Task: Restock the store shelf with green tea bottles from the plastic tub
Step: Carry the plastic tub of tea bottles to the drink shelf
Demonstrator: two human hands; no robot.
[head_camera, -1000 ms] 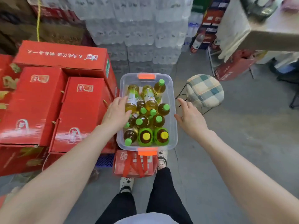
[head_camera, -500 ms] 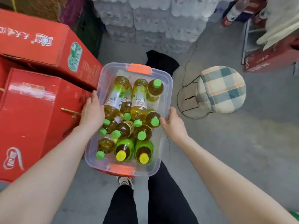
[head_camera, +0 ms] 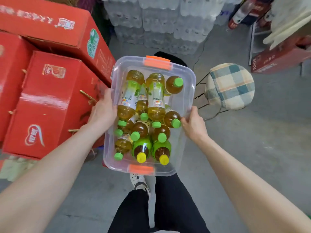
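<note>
**Tub of tea held in both hands, stockroom floor**

So, the plastic tub [head_camera: 190, 91] is gripped by its two long sides and held over the grey floor [head_camera: 252, 148], right above the person's legs. The left hand [head_camera: 102, 113] is wrapped on the left wall, thumb laid up along the rim; the rest of its fingers are tucked out of sight behind the plastic, so whether they're spread can't be told. The right hand [head_camera: 193, 125] is clamped on the right rim, fingers curled in over the edge.

The green tea bottles [head_camera: 156, 98] are all piled inside the tub, some lying flat, some standing. Most are topped with green caps, and two at the near end with yellow ones. An orange latch [head_camera: 158, 62] is clipped at the far end.

Red cartons [head_camera: 48, 101] are stacked just left of the tub. A stool with a plaid cushion [head_camera: 230, 86] is parked to the right, and wrapped water packs [head_camera: 159, 19] are stacked behind.
</note>
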